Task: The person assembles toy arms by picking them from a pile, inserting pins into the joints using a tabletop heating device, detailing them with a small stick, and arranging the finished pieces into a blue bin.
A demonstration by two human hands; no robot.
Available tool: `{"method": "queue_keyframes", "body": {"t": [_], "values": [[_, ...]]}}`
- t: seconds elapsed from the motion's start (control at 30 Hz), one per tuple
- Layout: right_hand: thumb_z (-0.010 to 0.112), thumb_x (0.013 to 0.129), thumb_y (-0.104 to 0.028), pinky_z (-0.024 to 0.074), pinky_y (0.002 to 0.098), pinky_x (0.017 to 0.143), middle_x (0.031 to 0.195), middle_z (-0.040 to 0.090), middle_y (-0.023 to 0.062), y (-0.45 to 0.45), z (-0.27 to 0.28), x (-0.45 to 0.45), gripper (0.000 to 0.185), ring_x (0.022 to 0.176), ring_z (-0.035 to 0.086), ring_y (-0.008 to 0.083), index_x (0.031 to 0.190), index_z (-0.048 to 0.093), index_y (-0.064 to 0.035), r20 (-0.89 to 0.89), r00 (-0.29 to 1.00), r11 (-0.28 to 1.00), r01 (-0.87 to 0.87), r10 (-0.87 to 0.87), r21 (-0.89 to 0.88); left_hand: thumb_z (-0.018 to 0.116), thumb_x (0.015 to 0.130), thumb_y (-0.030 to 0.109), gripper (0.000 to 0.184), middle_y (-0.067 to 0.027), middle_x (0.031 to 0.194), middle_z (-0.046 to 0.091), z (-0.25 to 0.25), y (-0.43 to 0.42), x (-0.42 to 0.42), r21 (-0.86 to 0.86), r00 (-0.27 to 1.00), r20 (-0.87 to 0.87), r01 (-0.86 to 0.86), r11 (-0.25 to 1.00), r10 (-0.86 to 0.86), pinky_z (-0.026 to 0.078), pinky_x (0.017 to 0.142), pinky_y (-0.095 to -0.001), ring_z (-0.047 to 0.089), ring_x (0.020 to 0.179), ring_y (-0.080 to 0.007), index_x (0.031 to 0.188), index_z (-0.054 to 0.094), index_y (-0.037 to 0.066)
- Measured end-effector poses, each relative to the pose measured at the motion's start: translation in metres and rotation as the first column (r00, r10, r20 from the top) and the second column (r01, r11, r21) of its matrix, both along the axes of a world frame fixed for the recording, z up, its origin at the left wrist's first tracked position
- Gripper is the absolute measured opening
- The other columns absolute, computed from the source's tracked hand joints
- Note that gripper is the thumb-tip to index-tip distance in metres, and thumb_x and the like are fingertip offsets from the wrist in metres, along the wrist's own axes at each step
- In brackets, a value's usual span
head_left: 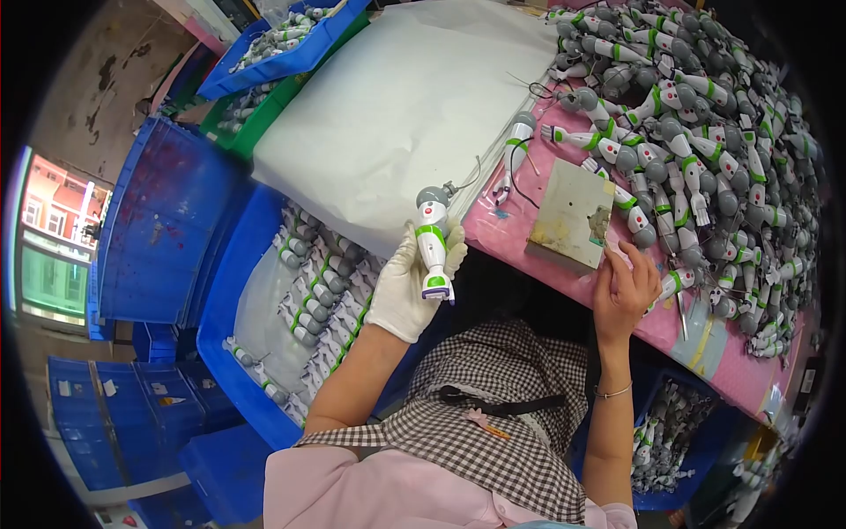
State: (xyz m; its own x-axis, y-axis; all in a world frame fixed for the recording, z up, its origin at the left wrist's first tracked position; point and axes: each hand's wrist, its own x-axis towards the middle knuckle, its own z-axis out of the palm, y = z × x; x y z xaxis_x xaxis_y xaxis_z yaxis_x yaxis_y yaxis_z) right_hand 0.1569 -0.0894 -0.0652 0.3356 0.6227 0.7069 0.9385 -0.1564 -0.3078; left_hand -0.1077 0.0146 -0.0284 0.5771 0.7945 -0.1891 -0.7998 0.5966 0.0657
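In a white glove, my left hand (401,286) holds a toy limb (433,240), white and green with a grey ball end and a thin wire at its top. My bare right hand (627,286) has its fingers bent together at the near right corner of a grey box-like block (571,214); whether anything small is between the fingertips is hidden. Another toy limb (515,152) lies left of the block, beside a dark cable. The block rests on the pink table cover (502,234).
A large heap of toy limbs (705,123) covers the right of the table. White sheeting (379,115) spreads at upper left. A blue bin (220,326) with rows of limbs stands at left, another bin (696,485) below right. Tweezers (681,316) lie near my right hand.
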Motion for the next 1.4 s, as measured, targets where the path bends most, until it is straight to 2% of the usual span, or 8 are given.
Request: {"method": "queue_keyframes", "body": {"t": [0.2, 0.33, 0.4, 0.63, 1.0, 1.13, 1.27, 1.4], "values": [[0.066, 0.078, -0.006, 0.0363, 0.0394, 0.093, 0.108, 0.063, 0.0067, -0.002, -0.004, 0.004, 0.019, 0.104, 0.054, 0.0274, 0.096, 0.068, -0.0083, 0.049, 0.999, 1.000, -0.011, 0.011, 0.008, 0.045, 0.094, 0.027, 0.039, -0.0185, 0.109, 0.058, 0.004, -0.001, 0.007, 0.022, 0.993, -0.117, 0.023, 1.000, -0.020, 0.052, 0.080, -0.0482, 0.060, 0.096, -0.0324, 0.122, 0.042, 0.001], [0.064, 0.078, -0.003, 0.0411, 0.0401, 0.090, 0.109, 0.064, 0.0101, -0.001, -0.008, 0.004, 0.021, 0.102, 0.056, 0.0301, 0.099, 0.067, -0.0038, 0.063, 0.996, 0.998, -0.068, 0.066, 0.021, 0.051, 0.093, 0.043, 0.038, -0.0039, 0.086, 0.059, -0.001, -0.001, 0.012, 0.209, 0.791, -0.600, 0.010, 0.978, 0.120, 0.049, 0.057, -0.0263, 0.058, 0.067, -0.0118, 0.103, 0.053, 0.006], [0.063, 0.078, -0.002, 0.0414, 0.0400, 0.089, 0.109, 0.064, 0.0103, -0.002, -0.010, 0.005, 0.022, 0.102, 0.056, 0.0300, 0.099, 0.067, -0.0033, 0.098, 0.989, 0.994, -0.112, 0.110, 0.014, 0.048, 0.094, 0.044, 0.044, -0.0042, 0.084, 0.057, 0.004, -0.004, 0.010, 0.254, 0.758, -0.636, 0.024, 0.967, 0.148, 0.045, 0.055, -0.0237, 0.054, 0.064, -0.0103, 0.109, 0.053, 0.004], [0.060, 0.078, 0.001, 0.0420, 0.0389, 0.089, 0.109, 0.064, 0.0108, 0.001, -0.010, 0.008, 0.022, 0.103, 0.057, 0.0286, 0.099, 0.067, -0.0007, 0.130, 0.986, 0.994, -0.098, 0.103, -0.045, 0.047, 0.095, 0.044, 0.041, -0.0044, 0.081, 0.054, -0.008, -0.011, 0.003, 0.294, 0.737, -0.646, 0.003, 0.956, 0.197, 0.041, 0.050, -0.0237, 0.049, 0.057, -0.0102, 0.101, 0.052, 0.004], [0.060, 0.082, -0.001, 0.0449, 0.0376, 0.085, 0.108, 0.065, 0.0107, 0.005, -0.009, 0.005, 0.018, 0.099, 0.058, 0.0274, 0.098, 0.067, 0.0002, 0.195, 0.978, 0.996, -0.070, 0.079, -0.052, 0.047, 0.094, 0.045, 0.039, -0.0053, 0.085, 0.054, -0.031, -0.011, -0.026, 0.247, 0.878, -0.425, -0.123, 0.961, 0.222, 0.038, 0.049, -0.0254, 0.047, 0.054, -0.0109, 0.103, 0.049, 0.007], [0.062, 0.082, -0.001, 0.0464, 0.0364, 0.083, 0.107, 0.065, 0.0115, 0.004, -0.013, 0.002, 0.017, 0.099, 0.058, 0.0279, 0.098, 0.067, 0.0010, 0.078, 0.995, 0.998, -0.055, 0.057, -0.024, 0.051, 0.093, 0.040, 0.033, -0.0049, 0.085, 0.056, -0.037, -0.011, -0.044, 0.213, 0.870, -0.454, -0.103, 0.972, 0.192, 0.038, 0.050, -0.0251, 0.048, 0.057, -0.0113, 0.099, 0.052, 0.008], [0.062, 0.082, 0.000, 0.0477, 0.0349, 0.085, 0.106, 0.065, 0.0122, 0.004, -0.010, 0.004, 0.018, 0.098, 0.059, 0.0257, 0.099, 0.067, 0.0022, 0.130, 0.990, 0.998, -0.055, 0.059, -0.033, 0.050, 0.095, 0.036, 0.040, -0.0042, 0.085, 0.056, -0.039, -0.006, -0.056, 0.175, 0.852, -0.466, -0.176, 0.969, 0.239, 0.037, 0.052, -0.0252, 0.048, 0.057, -0.0119, 0.118, 0.052, 0.004], [0.062, 0.081, 0.001, 0.0475, 0.0350, 0.085, 0.106, 0.065, 0.0120, 0.004, -0.010, 0.003, 0.018, 0.098, 0.059, 0.0256, 0.099, 0.067, 0.0023, 0.097, 0.995, 0.999, -0.034, 0.037, -0.031, 0.051, 0.094, 0.034, 0.036, -0.0048, 0.079, 0.054, -0.047, 0.000, -0.065, 0.121, 0.925, -0.306, -0.198, 0.973, 0.226, 0.036, 0.048, -0.0238, 0.046, 0.053, -0.0115, 0.113, 0.052, 0.003]]}}
